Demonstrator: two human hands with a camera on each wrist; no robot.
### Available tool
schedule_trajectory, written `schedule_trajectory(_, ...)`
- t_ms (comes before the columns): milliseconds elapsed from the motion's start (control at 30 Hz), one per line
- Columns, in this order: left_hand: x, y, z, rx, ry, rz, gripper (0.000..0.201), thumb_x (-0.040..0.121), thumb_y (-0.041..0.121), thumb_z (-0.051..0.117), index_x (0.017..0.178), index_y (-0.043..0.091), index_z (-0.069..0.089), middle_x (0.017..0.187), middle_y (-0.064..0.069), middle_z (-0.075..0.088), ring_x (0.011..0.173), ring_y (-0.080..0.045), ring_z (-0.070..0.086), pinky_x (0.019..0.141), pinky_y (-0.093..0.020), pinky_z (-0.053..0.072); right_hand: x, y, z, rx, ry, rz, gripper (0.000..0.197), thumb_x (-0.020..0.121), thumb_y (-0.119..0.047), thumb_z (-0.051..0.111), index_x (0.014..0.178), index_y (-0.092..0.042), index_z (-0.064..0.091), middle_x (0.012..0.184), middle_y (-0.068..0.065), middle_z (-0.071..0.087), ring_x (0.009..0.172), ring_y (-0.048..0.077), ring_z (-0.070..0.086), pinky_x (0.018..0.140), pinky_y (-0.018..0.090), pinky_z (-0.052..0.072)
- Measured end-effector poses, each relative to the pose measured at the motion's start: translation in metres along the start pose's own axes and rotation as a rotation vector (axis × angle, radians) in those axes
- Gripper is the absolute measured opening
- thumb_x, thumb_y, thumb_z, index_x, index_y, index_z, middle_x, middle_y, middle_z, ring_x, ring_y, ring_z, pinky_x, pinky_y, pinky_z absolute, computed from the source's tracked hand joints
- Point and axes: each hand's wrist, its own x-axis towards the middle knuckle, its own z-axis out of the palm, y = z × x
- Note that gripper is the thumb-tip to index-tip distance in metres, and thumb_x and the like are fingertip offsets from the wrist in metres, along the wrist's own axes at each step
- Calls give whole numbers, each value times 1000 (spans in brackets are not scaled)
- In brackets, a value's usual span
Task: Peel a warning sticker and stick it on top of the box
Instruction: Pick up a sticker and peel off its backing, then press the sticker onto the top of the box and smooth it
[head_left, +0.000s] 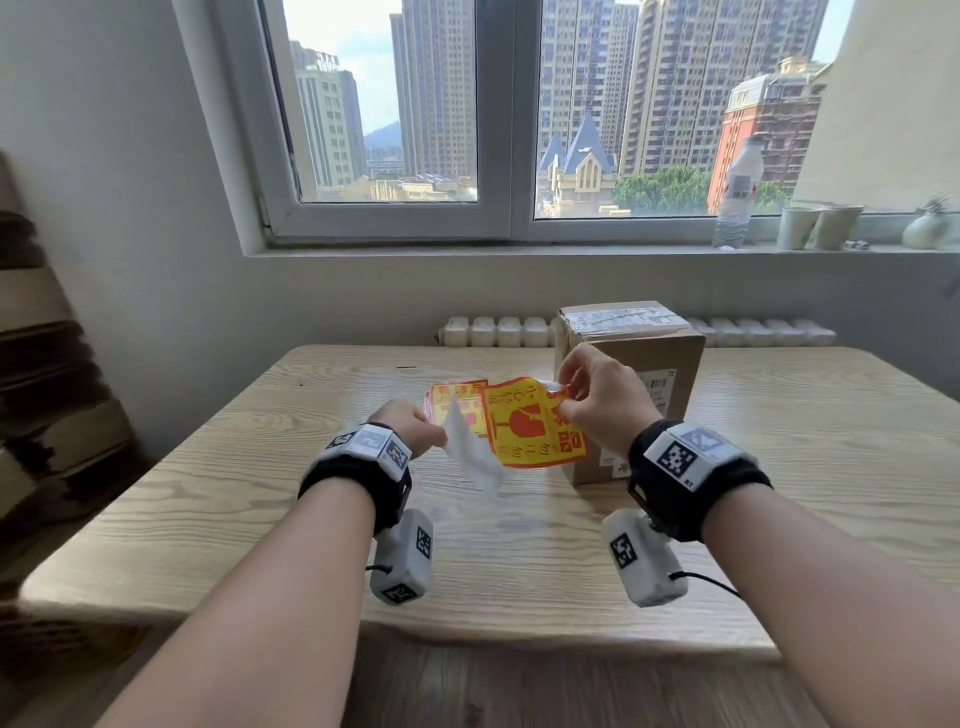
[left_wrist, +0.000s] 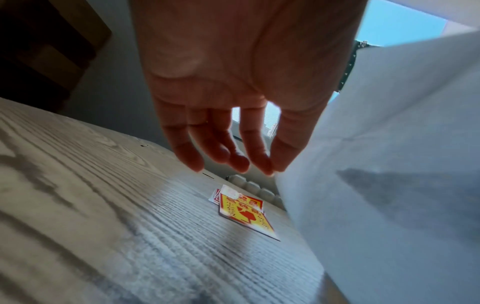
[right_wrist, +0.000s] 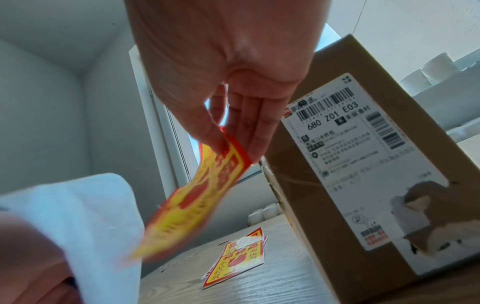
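Note:
My right hand (head_left: 563, 402) pinches a top corner of a yellow and red warning sticker (head_left: 530, 426), which hangs in the air in front of the box; the right wrist view shows the right hand (right_wrist: 233, 150) gripping the sticker (right_wrist: 200, 201). The left hand (head_left: 434, 441) holds the white backing paper (head_left: 470, 452), which is pulled away from the sticker. In the left wrist view the backing paper (left_wrist: 376, 164) meets the left hand (left_wrist: 272, 170) at the fingertips. The brown cardboard box (head_left: 631, 353) stands upright behind my right hand, its taped top bare. More stickers (head_left: 452, 397) lie stacked on the table.
The pale wooden table (head_left: 519, 545) has room in front of and left of the box. A radiator (head_left: 498, 331) runs behind its far edge. A water bottle (head_left: 737, 192) and paper cups (head_left: 815, 226) stand on the window sill. Dark furniture (head_left: 41, 364) is at the left.

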Motion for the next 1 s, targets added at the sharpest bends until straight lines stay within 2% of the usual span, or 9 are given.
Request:
schedule_trajectory(67, 8, -7, 3, 70, -2, -54, 23, 69, 27, 63, 57, 9, 55, 63, -8, 55, 59, -24, 52, 63, -27, 43, 0, -1, 3, -11, -28, 7, 23, 83, -5, 64, 94, -21, 52, 77, -14, 55, 81, 16, 63, 69, 32, 60)
schedule_trajectory(167, 30, -23, 11, 151, -7, -128, 20, 55, 31, 56, 53, 11, 56, 78, -13, 72, 83, -28, 72, 81, -32, 54, 2, -3, 6, -6, -48, 0, 29, 84, -3, 61, 107, -20, 52, 83, -11, 54, 86, 16, 63, 67, 30, 61)
schedule_trajectory(233, 34, -30, 15, 209, -23, -153, 21, 53, 32, 52, 51, 12, 57, 82, -12, 77, 81, -25, 73, 84, -33, 57, 4, -3, 8, -9, -59, -13, 35, 85, -4, 61, 115, -21, 52, 83, -12, 53, 86, 15, 63, 66, 28, 61)
schedule_trajectory(367, 26, -35, 23, 274, -48, -121, 24, 79, 19, 59, 59, 11, 49, 73, -7, 59, 81, -24, 59, 78, -30, 51, 6, -4, 11, -46, -69, -51, 41, 87, -6, 61, 124, -22, 52, 86, -6, 59, 86, 17, 65, 65, 25, 59)
schedule_trajectory(433, 24, -35, 24, 393, -79, -102, 11, 81, 14, 57, 75, 8, 64, 64, 0, 48, 88, -23, 63, 83, -31, 53, 7, -3, 12, -48, -56, -66, 42, 87, -7, 60, 125, -21, 53, 87, -4, 63, 86, 18, 67, 65, 26, 59)
schedule_trajectory(533, 18, -32, 18, 521, -87, -80, 11, 78, 17, 58, 80, 12, 68, 77, -1, 55, 102, -23, 68, 89, -36, 54, 7, -3, 9, -43, -47, -73, 44, 86, -6, 61, 126, -22, 54, 89, -4, 63, 86, 17, 66, 67, 27, 60)
schedule_trajectory(667, 12, -7, 1, 289, -30, -4, 45, 72, 24, 76, 114, 11, 69, 112, -4, 68, 110, -24, 64, 89, -29, 50, 7, -6, -1, -32, -40, -72, 46, 85, -6, 64, 127, -22, 55, 90, -4, 61, 87, 16, 63, 73, 30, 61)
schedule_trajectory(767, -8, 33, -14, -35, -282, 201, 51, 74, 16, 79, 123, 13, 65, 117, -5, 67, 105, -19, 61, 81, -25, 48, 8, -10, -11, -1, -30, -65, 45, 84, -7, 65, 126, -20, 56, 92, -3, 64, 91, 19, 67, 73, 31, 61)
schedule_trajectory(1000, -34, 86, -21, -164, -260, 413, 14, 81, 21, 72, 90, 11, 71, 90, -9, 63, 79, -16, 55, 60, -19, 44, 7, -23, -42, 96, 37, -93, 50, 80, -8, 71, 126, -20, 56, 98, 7, 73, 87, 22, 72, 70, 33, 62)
